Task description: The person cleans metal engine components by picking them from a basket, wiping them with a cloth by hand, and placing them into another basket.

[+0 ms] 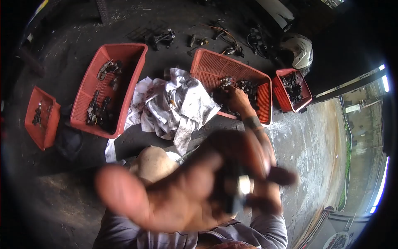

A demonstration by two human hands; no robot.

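Observation:
Close to the camera, my left hand is large and blurred by motion. Its fingers curl around a dark part with a bright, shiny face; the kind of part is too smeared to tell. Farther off, my right hand reaches down into a red plastic basket. The fingers there are bent, and their tips are partly hidden in shadow among dark, greasy metal parts. A shinier metal part lies right beside those fingertips.
A crumpled, stained white cloth lies between the middle baskets. To its left stand a large red basket and a smaller one, both with parts. Another small basket and a helmet are at right. Loose parts lie behind.

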